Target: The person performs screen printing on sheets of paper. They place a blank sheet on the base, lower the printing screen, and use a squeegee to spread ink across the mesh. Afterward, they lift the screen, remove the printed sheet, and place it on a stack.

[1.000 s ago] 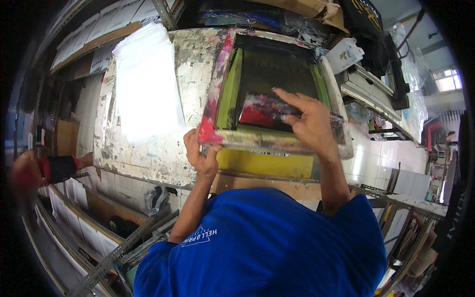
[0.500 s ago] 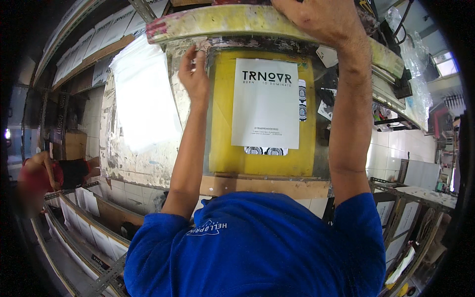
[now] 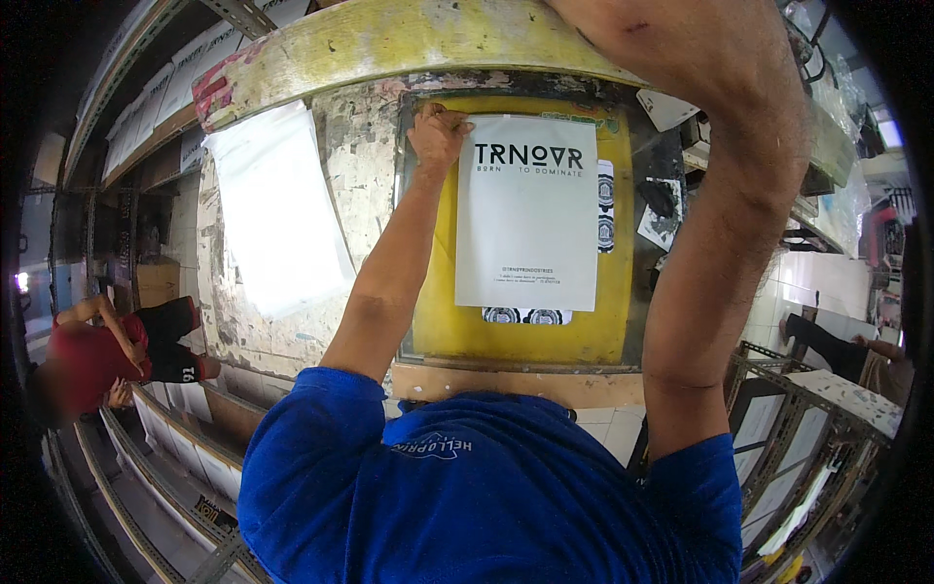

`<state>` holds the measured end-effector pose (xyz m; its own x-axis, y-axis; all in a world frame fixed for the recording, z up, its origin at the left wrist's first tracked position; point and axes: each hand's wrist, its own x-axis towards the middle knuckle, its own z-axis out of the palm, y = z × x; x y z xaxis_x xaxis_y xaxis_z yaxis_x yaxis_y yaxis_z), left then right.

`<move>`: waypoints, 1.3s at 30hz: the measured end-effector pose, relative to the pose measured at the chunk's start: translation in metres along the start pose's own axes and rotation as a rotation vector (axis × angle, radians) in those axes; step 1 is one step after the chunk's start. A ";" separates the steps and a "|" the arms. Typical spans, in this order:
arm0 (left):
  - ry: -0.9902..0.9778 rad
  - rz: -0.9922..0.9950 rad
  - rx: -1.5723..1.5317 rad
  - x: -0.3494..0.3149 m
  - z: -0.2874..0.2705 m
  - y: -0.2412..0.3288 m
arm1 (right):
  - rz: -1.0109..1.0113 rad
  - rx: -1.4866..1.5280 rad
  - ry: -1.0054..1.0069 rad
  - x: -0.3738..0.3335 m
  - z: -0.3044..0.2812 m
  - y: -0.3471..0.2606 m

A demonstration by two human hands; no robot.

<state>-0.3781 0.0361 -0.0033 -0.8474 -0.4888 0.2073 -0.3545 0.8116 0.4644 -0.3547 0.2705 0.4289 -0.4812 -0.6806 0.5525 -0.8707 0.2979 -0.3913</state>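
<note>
Raised screen frame (image 3: pixel 389 44) overhung counter's far edge, blank sheets (image 3: pixel 277 204) lay left, left hand (image 3: pixel 438 136) fingers pinched printed white sheet (image 3: pixel 530 224) corner on yellow platen (image 3: pixel 525 336), right hand's fingers out of view.

1. Daylight comes from my right, where a window (image 3: pixel 890 136) blows out to white.
2. The white printed sheet (image 3: pixel 526 214) and the stack of blank sheets (image 3: pixel 277 209) are bright, almost glaring.
3. My left side falls into dim shadow.
4. Fisheye bends the yellow frame edge (image 3: pixel 389 44); the corners go black.
5. My right forearm (image 3: pixel 720 195) looms large and soft.
</note>
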 end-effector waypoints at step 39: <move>1.153 -0.852 0.130 -0.278 -0.297 -0.352 | 0.079 -0.072 -0.040 0.000 0.027 0.058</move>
<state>0.1001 -0.2088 0.0314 0.4011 -0.7616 0.5090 -0.6674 0.1376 0.7319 -0.4027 0.2698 0.3869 -0.5454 -0.6787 0.4919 -0.8360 0.3978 -0.3780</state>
